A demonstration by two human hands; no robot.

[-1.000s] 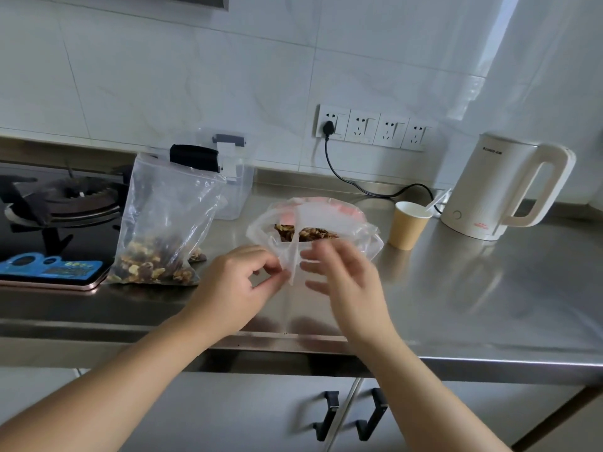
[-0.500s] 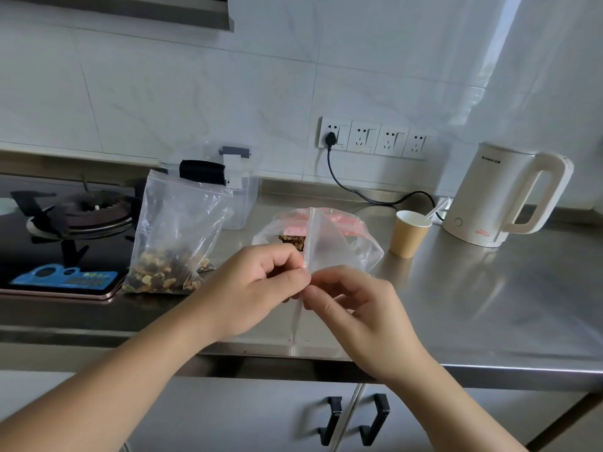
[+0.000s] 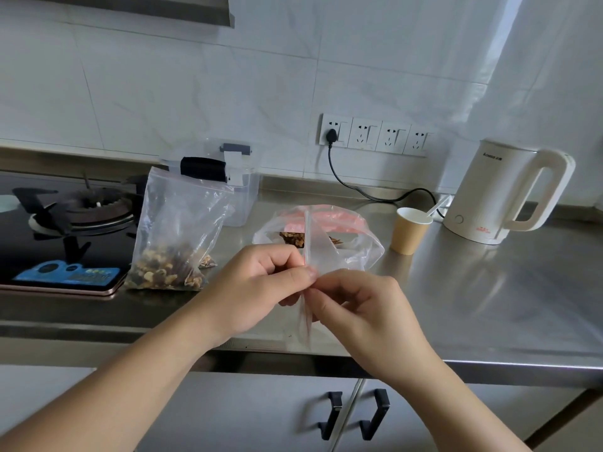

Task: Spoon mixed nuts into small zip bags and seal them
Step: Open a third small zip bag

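Both hands hold a small clear zip bag (image 3: 318, 252) edge-on above the counter's front. My left hand (image 3: 261, 288) pinches it from the left with thumb and fingers, and my right hand (image 3: 355, 305) pinches it from the right. No nuts show inside this bag. Behind it lies a larger clear bag with a pink strip (image 3: 355, 236) holding some nuts. A tall clear bag of mixed nuts (image 3: 176, 236) stands to the left. A paper cup (image 3: 409, 233) with a white spoon handle (image 3: 435, 208) sticking out stands at the right.
The steel counter (image 3: 489, 305) runs to a front edge just under my hands. A gas hob (image 3: 75, 210) and a blue-labelled flat item (image 3: 68, 275) are at the left. A clear lidded box (image 3: 238, 190) stands behind the nut bag. A white kettle (image 3: 499, 194) stands at the right, its cord plugged into the wall.
My hands came together on the small zip bag and drew it nearer the counter's front edge, turning it upright and edge-on. The camera view tilted up slightly.
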